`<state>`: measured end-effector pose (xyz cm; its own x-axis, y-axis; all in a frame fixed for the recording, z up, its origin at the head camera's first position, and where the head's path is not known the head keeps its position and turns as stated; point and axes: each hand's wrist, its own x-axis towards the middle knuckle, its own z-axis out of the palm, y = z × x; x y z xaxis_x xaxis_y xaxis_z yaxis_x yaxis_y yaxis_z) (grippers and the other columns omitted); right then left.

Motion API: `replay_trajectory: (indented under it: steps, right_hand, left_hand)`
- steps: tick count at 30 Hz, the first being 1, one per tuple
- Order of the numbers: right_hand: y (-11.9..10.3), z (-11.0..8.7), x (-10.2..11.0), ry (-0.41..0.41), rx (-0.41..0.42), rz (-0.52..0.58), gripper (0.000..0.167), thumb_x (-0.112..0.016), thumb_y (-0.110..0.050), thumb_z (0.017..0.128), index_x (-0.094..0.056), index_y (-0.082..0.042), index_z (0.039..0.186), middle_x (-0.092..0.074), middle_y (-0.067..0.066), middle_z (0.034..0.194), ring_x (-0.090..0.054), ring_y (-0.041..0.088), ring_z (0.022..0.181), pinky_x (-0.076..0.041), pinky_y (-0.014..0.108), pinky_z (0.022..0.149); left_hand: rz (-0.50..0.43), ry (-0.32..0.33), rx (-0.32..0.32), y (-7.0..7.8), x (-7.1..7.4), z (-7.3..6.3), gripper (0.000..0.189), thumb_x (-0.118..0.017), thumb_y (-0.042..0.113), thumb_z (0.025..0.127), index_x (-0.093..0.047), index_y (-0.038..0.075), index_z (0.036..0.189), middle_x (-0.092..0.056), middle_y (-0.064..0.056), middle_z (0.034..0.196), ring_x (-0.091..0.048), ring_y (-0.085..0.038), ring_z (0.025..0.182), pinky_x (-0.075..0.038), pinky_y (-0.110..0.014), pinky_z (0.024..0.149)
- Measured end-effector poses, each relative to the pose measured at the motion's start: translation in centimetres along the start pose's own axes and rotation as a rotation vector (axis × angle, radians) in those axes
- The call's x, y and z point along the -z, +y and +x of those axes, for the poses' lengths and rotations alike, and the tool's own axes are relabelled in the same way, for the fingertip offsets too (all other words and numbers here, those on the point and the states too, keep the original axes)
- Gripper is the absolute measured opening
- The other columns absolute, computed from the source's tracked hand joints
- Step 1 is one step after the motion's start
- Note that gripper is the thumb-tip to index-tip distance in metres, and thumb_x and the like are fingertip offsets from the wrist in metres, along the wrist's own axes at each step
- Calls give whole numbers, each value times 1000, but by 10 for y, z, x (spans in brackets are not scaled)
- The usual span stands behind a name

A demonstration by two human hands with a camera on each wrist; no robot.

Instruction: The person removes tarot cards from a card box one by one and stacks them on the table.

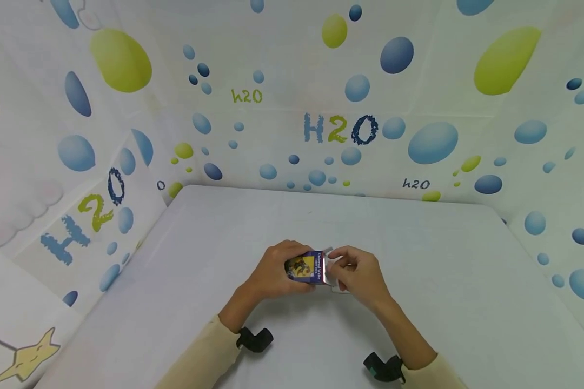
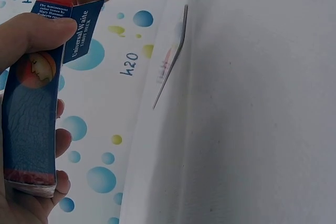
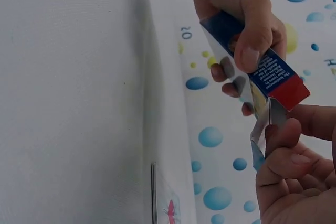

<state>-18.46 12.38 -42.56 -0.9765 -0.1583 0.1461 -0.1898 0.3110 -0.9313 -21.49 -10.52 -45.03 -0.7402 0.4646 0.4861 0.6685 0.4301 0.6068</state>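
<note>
A blue tarot card box point(image 1: 302, 267) with a yellow picture on its front is held up over the table in my left hand point(image 1: 275, 270). The left thumb point(image 2: 44, 34) lies along its narrow side, the fingers round the opposite side. The box's lid flap point(image 2: 84, 29), lettered "Universal Waite Tarot Deck", stands folded out at the end, beside a red end part point(image 3: 290, 93). My right hand point(image 1: 362, 274) is at this opened end, thumb and curled fingers pinching the flap. Its fingertips partly hide the opening.
A thin flat thing with a dark edge point(image 2: 183, 38) lies on the white table point(image 1: 253, 216), partly behind the right hand in the head view. A white backdrop point(image 1: 282, 65) with blue and green bubbles encloses the table. Each wrist wears a black camera point(image 1: 255, 340).
</note>
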Motion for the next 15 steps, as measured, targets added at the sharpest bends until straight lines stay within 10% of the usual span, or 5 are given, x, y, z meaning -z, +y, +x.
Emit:
replay_trajectory:
  steps: [15]
  right_hand:
    - [1,-2,-14,13,-44,13,26,-70,6,81,-63,-1,105,-63,10,76,-61,18,60,-55,29,55]
  left_hand:
    - [-3,-4,-8,4,-5,0,63,-94,32,64,-72,17,121,-70,9,112,-59,-7,104,-53,-32,89]
